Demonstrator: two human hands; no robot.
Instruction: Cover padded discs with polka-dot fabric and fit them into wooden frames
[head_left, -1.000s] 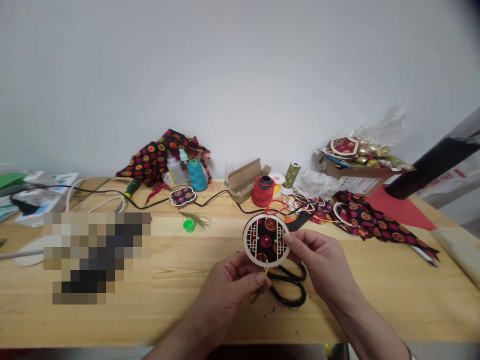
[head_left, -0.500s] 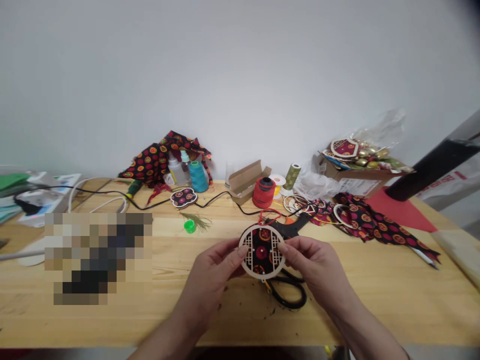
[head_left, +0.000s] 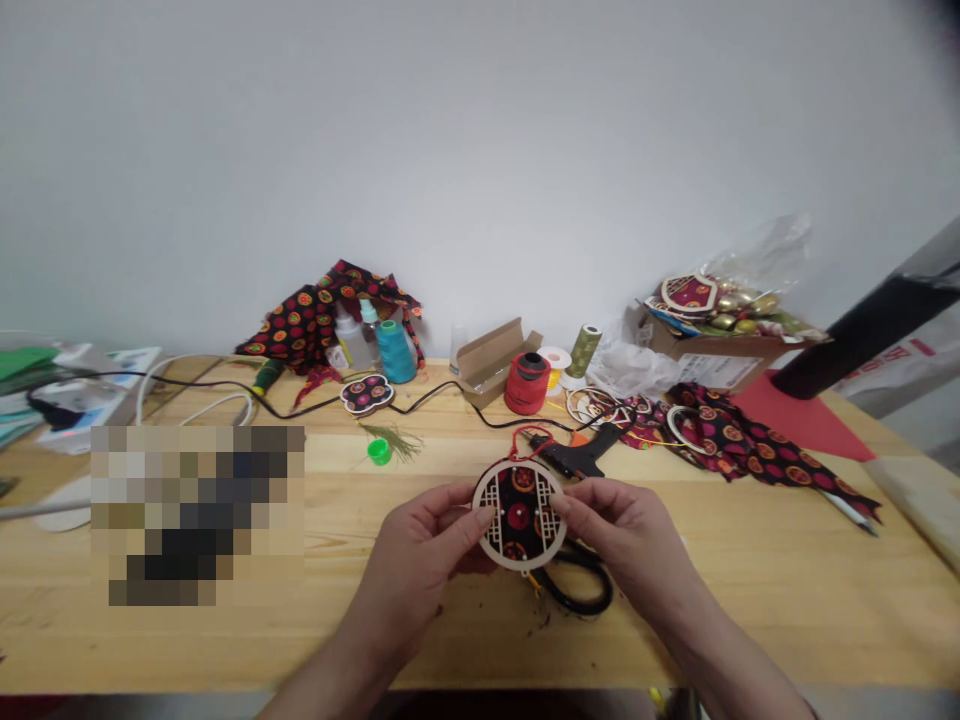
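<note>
Wooden ornament [head_left: 520, 514]: round, a pale lattice frame over black cloth with red and orange dots, held upright above the desk [head_left: 750, 560] and pinched between the fingers of both hands.
Left hand [head_left: 420, 560]: fingers [head_left: 469, 503] closed on the ornament's left rim, gripping it.
Right hand [head_left: 634, 535]: fingers [head_left: 571, 497] closed on the right rim, gripping it too.
Red cord [head_left: 527, 441]: a loop rising from the top of the ornament, just above and between the two sets of fingers.
Scissors [head_left: 583, 590]: black, lying flat on the desk just below the right fingers, partly hidden by that hand and the ornament.
Glue gun [head_left: 581, 455]: black, on the desk just beyond the right fingers.
Red spool [head_left: 527, 383]: upright, well beyond the fingers, towards the wall.
Green cap [head_left: 379, 451]: on the desk beyond and to the left of the left fingers, apart from them.
Patterned cloth [head_left: 750, 440]: spread out to the right of the right fingers, well apart from them.
</note>
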